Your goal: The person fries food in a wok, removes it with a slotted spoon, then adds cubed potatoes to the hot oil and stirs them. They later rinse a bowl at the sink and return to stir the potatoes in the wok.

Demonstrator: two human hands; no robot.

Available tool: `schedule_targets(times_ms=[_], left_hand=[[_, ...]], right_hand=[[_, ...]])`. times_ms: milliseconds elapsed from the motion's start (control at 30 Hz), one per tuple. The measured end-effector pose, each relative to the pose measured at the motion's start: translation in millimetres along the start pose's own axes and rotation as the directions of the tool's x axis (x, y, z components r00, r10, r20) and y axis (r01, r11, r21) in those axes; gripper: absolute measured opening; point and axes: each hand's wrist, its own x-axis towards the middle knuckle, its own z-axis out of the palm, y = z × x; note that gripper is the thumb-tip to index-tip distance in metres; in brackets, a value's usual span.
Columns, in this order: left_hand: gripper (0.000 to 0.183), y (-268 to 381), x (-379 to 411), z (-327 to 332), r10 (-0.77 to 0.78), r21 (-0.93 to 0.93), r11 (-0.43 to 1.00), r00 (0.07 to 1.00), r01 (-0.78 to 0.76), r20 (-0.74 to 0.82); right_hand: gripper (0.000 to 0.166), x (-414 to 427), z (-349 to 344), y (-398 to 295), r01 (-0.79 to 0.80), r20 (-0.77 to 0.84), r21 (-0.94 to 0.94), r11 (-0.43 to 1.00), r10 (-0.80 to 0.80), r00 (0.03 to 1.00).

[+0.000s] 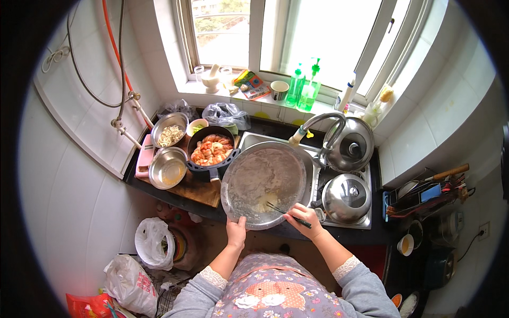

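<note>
My left hand (237, 233) grips the near left rim of a large round metal basin (258, 167), thumb over the edge. The basin sits tilted over the sink (308, 175), its inside coated with a pale floury residue. In my right hand (305, 219) is a pair of dark chopsticks (292, 216), their tips touching a yellowish wet patch (268, 200) near the basin's bottom. Just left of the basin stands a black pot (210, 170) full of raw, reddish seasoned meat (212, 150).
A steel bowl (169, 171) and another bowl with sliced mushrooms (170, 136) stand left, by a wooden cutting board (199, 193). A curved faucet (318, 121) overhangs the sink. Right are a lidded pan (347, 198) and a leaning lid (350, 147). Green pump bottles (309, 93) line the windowsill.
</note>
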Motion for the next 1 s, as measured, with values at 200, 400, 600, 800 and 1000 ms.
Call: schedule_targets(times_ms=[200,400,600,800,1000], left_hand=[[0.036,1.1,-0.4,6.8,0.003,-0.003,1.0,1.0,-0.003,-0.007],[0.037,17.5,-8.7,20.5,-0.043,-0.054,0.998,0.999,0.041,-0.03],[0.037,22.2,-6.8,22.5,-0.066,-0.089,0.994,0.997,0.064,-0.029],[0.044,19.0,-4.4,24.6,-0.062,-0.091,0.994,0.996,0.056,-0.066],[0.038,14.8,1.5,24.1,0.008,-0.097,0.995,0.997,-0.015,-0.074]], right_hand=[[0.007,2.3,-2.7,-6.6,0.012,0.071,-0.043,0.999,-0.009,0.997],[0.009,6.5,-4.9,-4.2,-0.01,-0.04,-0.143,0.99,0.004,0.999],[0.008,14.1,-10.3,-11.6,-0.05,-0.07,-0.144,0.988,0.04,0.997],[0.009,10.2,-10.9,-12.2,-0.016,-0.022,-0.16,0.987,0.012,1.0],[0.008,11.3,-7.2,-5.1,-0.016,-0.007,-0.186,0.982,0.015,1.0]])
